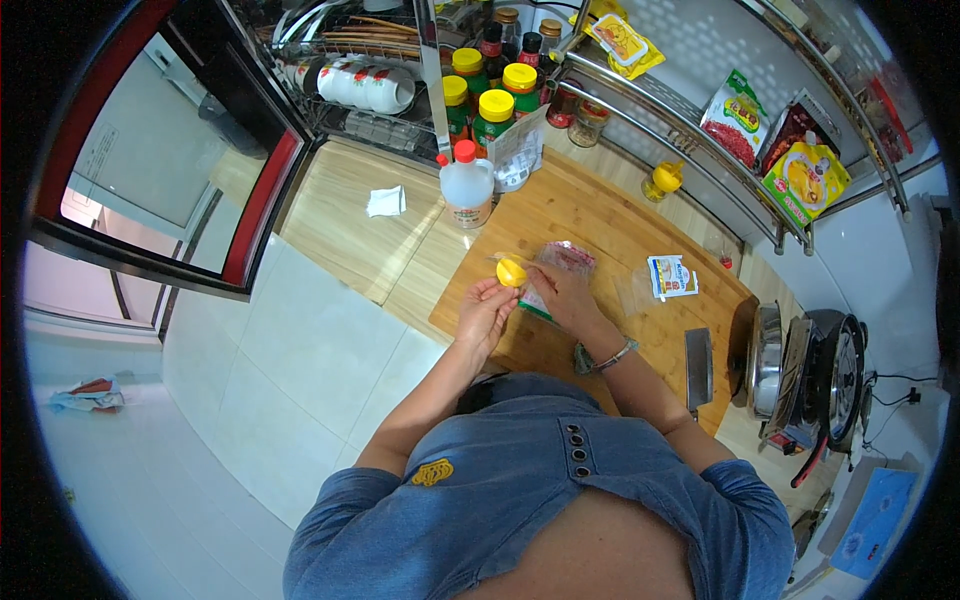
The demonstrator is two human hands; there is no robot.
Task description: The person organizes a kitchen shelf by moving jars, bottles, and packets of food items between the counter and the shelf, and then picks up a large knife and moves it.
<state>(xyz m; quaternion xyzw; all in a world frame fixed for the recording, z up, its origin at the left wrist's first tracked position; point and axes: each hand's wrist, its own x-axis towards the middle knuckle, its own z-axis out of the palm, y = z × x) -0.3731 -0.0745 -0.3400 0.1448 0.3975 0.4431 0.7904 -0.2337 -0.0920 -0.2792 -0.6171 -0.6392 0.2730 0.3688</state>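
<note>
A small yellow plastic cap (511, 271) is between my two hands, with a clear part showing at its far left side. My left hand (482, 313) pinches its near edge with thumb and fingertips. The fingers of my right hand (564, 298) are on the cap's right side; the palm hides part of the grip. Under and beyond the right hand, a clear plastic bag (568, 256) with pink and green print lies on the wooden cutting board (630, 217). An opened Kingsin-like printed sachet (673, 277) lies farther right on the board.
A cleaver (699, 366) lies at the board's right, near pans (841, 375) standing on edge. A red-capped jug (466, 187) and yellow-lidded jars (496, 112) stand at the far left. A yellow-topped dispenser jar (662, 181) sits beneath the metal rail (675, 135).
</note>
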